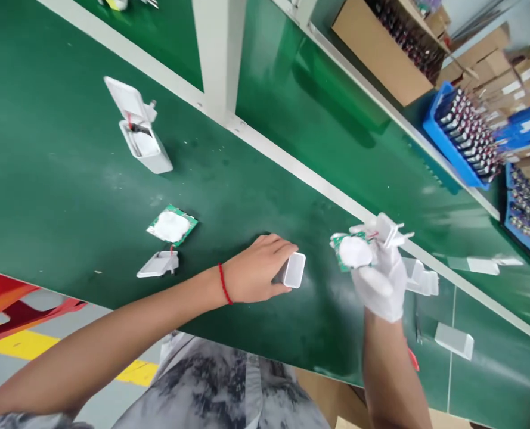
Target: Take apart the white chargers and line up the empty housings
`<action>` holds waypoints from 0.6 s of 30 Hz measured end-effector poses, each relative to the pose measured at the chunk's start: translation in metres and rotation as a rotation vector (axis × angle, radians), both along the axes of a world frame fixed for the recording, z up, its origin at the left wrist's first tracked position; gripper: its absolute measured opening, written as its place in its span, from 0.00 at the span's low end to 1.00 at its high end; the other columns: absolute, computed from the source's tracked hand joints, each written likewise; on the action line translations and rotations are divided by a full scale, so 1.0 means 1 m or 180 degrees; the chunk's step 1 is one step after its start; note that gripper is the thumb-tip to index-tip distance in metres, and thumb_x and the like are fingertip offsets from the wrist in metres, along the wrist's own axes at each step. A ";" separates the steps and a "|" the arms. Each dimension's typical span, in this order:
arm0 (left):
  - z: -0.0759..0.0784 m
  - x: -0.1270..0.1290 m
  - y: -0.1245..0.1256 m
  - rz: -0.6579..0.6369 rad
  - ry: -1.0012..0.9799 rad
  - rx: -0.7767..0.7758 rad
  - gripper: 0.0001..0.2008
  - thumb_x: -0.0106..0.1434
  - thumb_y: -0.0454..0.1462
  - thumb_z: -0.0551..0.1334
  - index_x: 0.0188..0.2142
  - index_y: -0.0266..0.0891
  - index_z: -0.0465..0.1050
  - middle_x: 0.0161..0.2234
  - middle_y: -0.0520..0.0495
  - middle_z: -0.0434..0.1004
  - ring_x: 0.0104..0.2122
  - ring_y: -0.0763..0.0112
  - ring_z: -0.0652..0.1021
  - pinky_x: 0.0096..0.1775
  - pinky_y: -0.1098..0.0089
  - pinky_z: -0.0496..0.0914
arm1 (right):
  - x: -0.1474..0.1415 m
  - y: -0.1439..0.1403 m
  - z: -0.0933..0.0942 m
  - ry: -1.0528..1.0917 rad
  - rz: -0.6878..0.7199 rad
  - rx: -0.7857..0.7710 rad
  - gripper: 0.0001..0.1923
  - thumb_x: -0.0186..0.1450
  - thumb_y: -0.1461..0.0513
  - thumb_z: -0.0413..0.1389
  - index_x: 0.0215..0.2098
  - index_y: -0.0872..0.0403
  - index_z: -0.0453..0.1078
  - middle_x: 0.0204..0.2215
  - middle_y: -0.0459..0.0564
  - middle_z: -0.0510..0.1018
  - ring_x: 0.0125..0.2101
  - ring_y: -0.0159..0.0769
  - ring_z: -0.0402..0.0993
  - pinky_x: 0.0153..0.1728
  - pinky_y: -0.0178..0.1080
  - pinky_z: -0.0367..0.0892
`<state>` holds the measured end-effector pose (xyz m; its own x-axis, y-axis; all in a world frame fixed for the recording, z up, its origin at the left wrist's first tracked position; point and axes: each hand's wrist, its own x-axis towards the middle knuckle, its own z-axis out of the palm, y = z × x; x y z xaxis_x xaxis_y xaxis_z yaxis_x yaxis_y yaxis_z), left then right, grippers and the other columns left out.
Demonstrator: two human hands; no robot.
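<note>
My left hand point(258, 268) is bare and wraps round a white plastic charger case point(294, 270), its hollow end facing right. In a white glove, my right hand point(381, 280) grips a green circuit board point(355, 252) coated with a white blob. Wires join that board to a white plug cap point(387, 230) with prongs, held at the same fingers. Left of my left hand lie another coated circuit board point(171, 225) and its white cap point(158, 264). Farther back is a charger case point(146, 148) with a board inside and its lid point(124, 97) tipped open.
White case pieces point(420, 277) and a single white case point(454, 341) lie to the right, near a red-handled tool point(412, 359). A white frame post point(220, 59) rises from the green bench. Blue trays point(459, 140) of parts and a cardboard box point(383, 50) stand at back right.
</note>
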<state>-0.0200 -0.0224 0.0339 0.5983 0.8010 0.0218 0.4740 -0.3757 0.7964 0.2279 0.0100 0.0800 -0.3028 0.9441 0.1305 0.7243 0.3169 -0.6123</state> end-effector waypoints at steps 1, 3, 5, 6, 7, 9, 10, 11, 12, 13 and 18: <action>0.002 0.003 0.001 0.0038 0.0086 -0.0043 0.28 0.57 0.40 0.71 0.53 0.36 0.63 0.51 0.39 0.73 0.53 0.51 0.71 0.53 0.53 0.65 | 0.000 -0.016 -0.002 0.0207 0.0025 -0.0086 0.33 0.67 0.47 0.43 0.67 0.47 0.44 0.55 0.63 0.69 0.52 0.53 0.74 0.45 0.56 0.73; 0.004 0.010 0.005 0.0096 0.0177 -0.0077 0.28 0.55 0.41 0.72 0.51 0.37 0.64 0.51 0.40 0.74 0.52 0.51 0.72 0.53 0.54 0.66 | -0.003 -0.037 -0.007 0.0793 0.0092 -0.0284 0.36 0.64 0.47 0.52 0.66 0.45 0.48 0.51 0.59 0.72 0.51 0.53 0.74 0.48 0.58 0.72; 0.001 0.016 0.010 0.0083 0.0125 -0.0057 0.29 0.54 0.40 0.73 0.52 0.38 0.64 0.51 0.41 0.74 0.53 0.53 0.72 0.54 0.55 0.67 | -0.006 -0.047 -0.013 0.1186 0.0149 -0.0531 0.39 0.62 0.50 0.57 0.67 0.42 0.46 0.52 0.57 0.73 0.51 0.51 0.74 0.51 0.59 0.71; -0.001 0.019 0.013 0.0079 0.0072 -0.0044 0.30 0.54 0.40 0.73 0.53 0.38 0.64 0.51 0.41 0.74 0.53 0.54 0.72 0.54 0.55 0.67 | -0.008 -0.048 -0.015 0.1258 0.0156 -0.0623 0.40 0.62 0.51 0.58 0.68 0.40 0.44 0.53 0.55 0.73 0.51 0.50 0.75 0.52 0.59 0.70; -0.004 0.020 0.015 0.0085 0.0019 -0.0026 0.32 0.54 0.40 0.73 0.54 0.38 0.63 0.51 0.41 0.74 0.53 0.54 0.72 0.54 0.56 0.67 | -0.009 -0.049 -0.018 0.1296 0.0155 -0.0695 0.41 0.63 0.51 0.58 0.68 0.38 0.43 0.53 0.54 0.73 0.52 0.49 0.75 0.53 0.59 0.70; -0.010 0.021 0.018 0.0100 -0.0074 0.0017 0.33 0.54 0.41 0.73 0.55 0.38 0.62 0.51 0.40 0.74 0.54 0.54 0.72 0.54 0.57 0.67 | -0.010 -0.047 -0.022 0.1315 0.0092 -0.0777 0.40 0.63 0.52 0.59 0.67 0.36 0.44 0.53 0.51 0.74 0.52 0.48 0.74 0.55 0.58 0.69; -0.013 0.021 0.018 0.0110 -0.0115 0.0047 0.33 0.54 0.41 0.73 0.55 0.38 0.63 0.51 0.40 0.74 0.53 0.55 0.72 0.54 0.57 0.68 | -0.010 -0.046 -0.023 0.1289 0.0040 -0.0815 0.39 0.62 0.52 0.60 0.66 0.35 0.45 0.52 0.50 0.74 0.53 0.47 0.74 0.55 0.58 0.68; -0.015 0.020 0.019 0.0116 -0.0160 0.0085 0.32 0.55 0.42 0.73 0.55 0.38 0.63 0.50 0.41 0.74 0.53 0.55 0.72 0.54 0.58 0.68 | -0.009 -0.046 -0.024 0.1254 -0.0007 -0.0856 0.39 0.62 0.52 0.60 0.66 0.36 0.46 0.52 0.50 0.74 0.53 0.47 0.74 0.56 0.58 0.68; -0.017 0.019 0.018 0.0115 -0.0210 0.0129 0.31 0.55 0.42 0.72 0.54 0.37 0.64 0.50 0.41 0.74 0.52 0.56 0.73 0.54 0.58 0.68 | -0.009 -0.045 -0.024 0.1218 -0.0039 -0.0909 0.39 0.62 0.51 0.60 0.66 0.36 0.47 0.52 0.50 0.74 0.53 0.48 0.74 0.56 0.58 0.69; -0.019 0.019 0.018 0.0111 -0.0263 0.0175 0.30 0.55 0.42 0.72 0.54 0.37 0.64 0.49 0.41 0.74 0.51 0.56 0.73 0.53 0.59 0.68 | -0.009 -0.044 -0.024 0.1186 -0.0066 -0.0954 0.39 0.62 0.50 0.60 0.65 0.37 0.47 0.53 0.50 0.74 0.54 0.48 0.73 0.55 0.58 0.69; -0.023 0.018 0.017 0.0092 -0.0421 0.0245 0.29 0.57 0.42 0.71 0.54 0.38 0.65 0.50 0.42 0.75 0.51 0.55 0.73 0.54 0.57 0.68 | -0.013 -0.037 -0.017 0.1089 0.0017 -0.1036 0.36 0.60 0.56 0.62 0.62 0.37 0.50 0.53 0.50 0.73 0.53 0.46 0.75 0.53 0.56 0.72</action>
<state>-0.0018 -0.0058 0.0110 0.5629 0.8107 0.1608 0.3783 -0.4257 0.8220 0.2150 -0.0273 0.0626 -0.2990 0.9510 -0.0790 0.4626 0.0720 -0.8836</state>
